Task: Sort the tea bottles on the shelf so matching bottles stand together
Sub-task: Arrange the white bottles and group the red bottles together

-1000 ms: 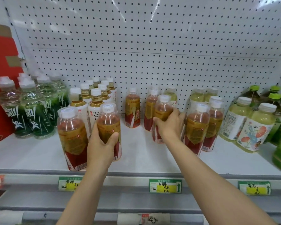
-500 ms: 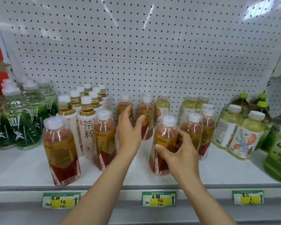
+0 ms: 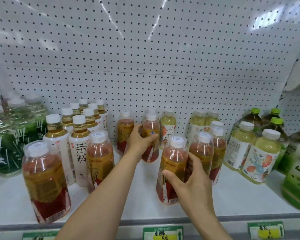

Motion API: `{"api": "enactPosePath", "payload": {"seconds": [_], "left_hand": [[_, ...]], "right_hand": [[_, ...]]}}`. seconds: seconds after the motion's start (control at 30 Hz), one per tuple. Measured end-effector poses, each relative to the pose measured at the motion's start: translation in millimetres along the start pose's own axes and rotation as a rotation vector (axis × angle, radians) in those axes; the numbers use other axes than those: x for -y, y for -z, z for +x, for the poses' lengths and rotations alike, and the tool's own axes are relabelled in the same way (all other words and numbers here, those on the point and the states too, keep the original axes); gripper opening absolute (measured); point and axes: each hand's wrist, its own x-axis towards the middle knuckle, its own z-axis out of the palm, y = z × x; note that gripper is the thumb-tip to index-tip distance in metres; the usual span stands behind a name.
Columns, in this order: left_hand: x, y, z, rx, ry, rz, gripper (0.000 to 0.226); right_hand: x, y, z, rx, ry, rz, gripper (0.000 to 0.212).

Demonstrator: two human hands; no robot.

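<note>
In the head view, a white shelf (image 3: 142,201) backed by a pegboard (image 3: 145,58) is seen, with bottles standing upright along it.

The left hand (image 3: 139,141) is reached toward the back of the shelf, and its fingers and thumb are curled round a red tea bottle (image 3: 150,135) at mid-height. Just left of that one, another red bottle (image 3: 125,130) stands close to the pegboard, partly hidden by the hand.

The right hand (image 3: 189,184) is closed round the lower part of a front red bottle (image 3: 173,163), with the thumb laid across the label and the fingers wrapped behind. Whether that bottle rests on the shelf or is lifted slightly cannot be told. Just to its right, two more red bottles (image 3: 204,153) are stood one behind the other.

At the left front, a red bottle (image 3: 43,179) is placed near the shelf edge, and a further one (image 3: 99,156) is set beside it, toward the middle. Behind these, white-labelled bottles (image 3: 78,148) with amber tea are grouped in rows. Green bottles (image 3: 10,144) are blurred at the far left.

A pale yellow bottle (image 3: 168,127) is stood by the pegboard, just right of the gripped rear bottle. More yellow bottles (image 3: 253,153) with floral labels are gathered on the right, with green-capped bottles (image 3: 274,122) behind them.

Price tags (image 3: 163,233) are fixed along the shelf's front rail.
</note>
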Motion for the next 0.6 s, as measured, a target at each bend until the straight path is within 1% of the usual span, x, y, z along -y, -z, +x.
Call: {"api": "enactPosePath", "payload": {"seconds": [0.2,0.27,0.37,0.5,0.6], "left_hand": [[-3.9,-3.1,-17.8,0.285,0.004,-0.009,0.061],[-4.9,-2.9,-22.7,0.351,0.018,-0.011,0.059],[-3.0,2.1,-30.0,0.404,0.029,-0.035,0.057],[-0.8,15.1,-39.1,0.421,0.019,-0.070,0.059],[-1.1,25.4,-51.7,0.425,0.001,-0.067,0.064]], "right_hand": [[-0.9,2.3,-4.0,-0.016,0.000,0.022,0.072],[0.2,7.6,-7.3,-0.030,-0.011,0.033,0.073],[-0.4,17.7,-11.6,-0.063,-0.037,0.015,0.072],[-1.8,28.3,-12.3,-0.096,-0.058,-0.023,0.072],[-1.5,28.3,-9.3,-0.107,-0.037,-0.044,0.070]]}}
